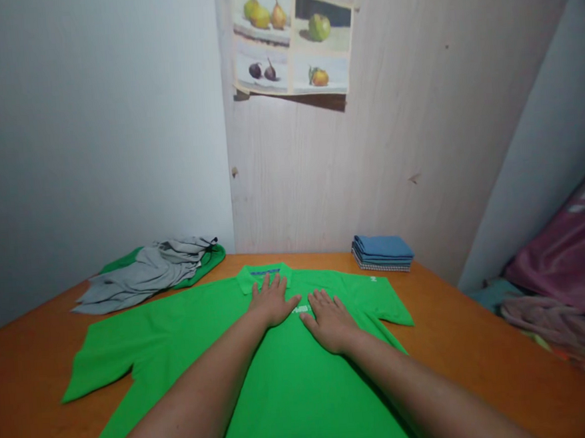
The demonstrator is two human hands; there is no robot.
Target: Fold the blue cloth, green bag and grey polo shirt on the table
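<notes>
An orange-brown table [460, 327] carries a green short-sleeved polo shirt [304, 385], spread flat; a crumpled heap of grey and green fabric [150, 272] lies far left; a stack of folded blue and checked cloths [382, 249] sits far right.

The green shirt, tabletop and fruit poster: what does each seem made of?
Green shirt: matte fabric, likely knit, given its soft creases.
Tabletop: perhaps wood or laminate; smooth-looking, orange-brown, grain unclear.
Fruit poster: probably matte paper; thin, with uneven edges.
</notes>
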